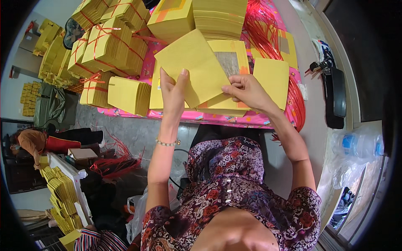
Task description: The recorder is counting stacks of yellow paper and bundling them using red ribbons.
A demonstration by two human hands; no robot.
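Note:
Over the table I hold a yellow square paper piece [192,67], tilted; whether it is one sheet or a thin wad, I cannot tell. My left hand [173,94] is closed on its lower left edge, thumb on top. At its lower right corner my right hand [248,90] pinches it between thumb and fingers. Beneath it lies a yellow stack [230,45] with a greyish patch on top, partly hidden by the paper and my hands. Another yellow stack [271,75] lies just right of my right hand, and a fanned yellow stack [127,94] stands left of my left hand.
Yellow bundles tied with red strips [111,48] crowd the table's left. Taller yellow stacks [220,21] stand behind. Loose red strips [261,25] hang at the right over the pink cloth [243,120]. Far left, another person [33,142] is by a white table [86,201] with yellow stacks.

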